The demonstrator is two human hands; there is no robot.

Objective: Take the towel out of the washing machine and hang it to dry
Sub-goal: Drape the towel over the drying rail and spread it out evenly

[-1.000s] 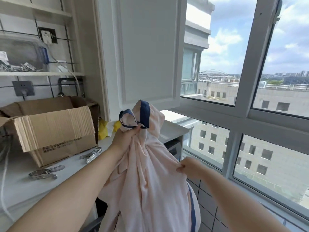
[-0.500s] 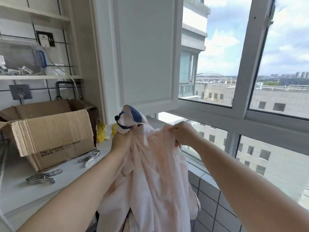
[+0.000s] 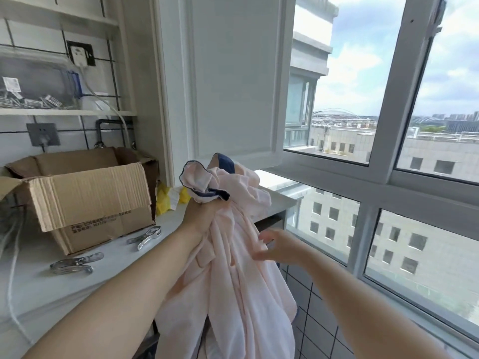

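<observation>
Towel bunched in one hand, nowhere yet to hang it

Clutter lines the white counter (image 3: 77,288) at left: an open cardboard box (image 3: 85,200) and two metal clips (image 3: 75,261), (image 3: 145,235) just in front of it. Centre, the left hand (image 3: 201,218) grips the pink towel (image 3: 233,281) in a closed fist near its blue-edged top, held up over the counter's edge; the rest hangs in twisted folds. Right of it, the right hand (image 3: 277,247) has loose, spread fingers touching the cloth, gripping nothing. Likely risks: the wadded towel stays tangled if no edge is found, or slips from the single fist. No rail or line is visible.
</observation>
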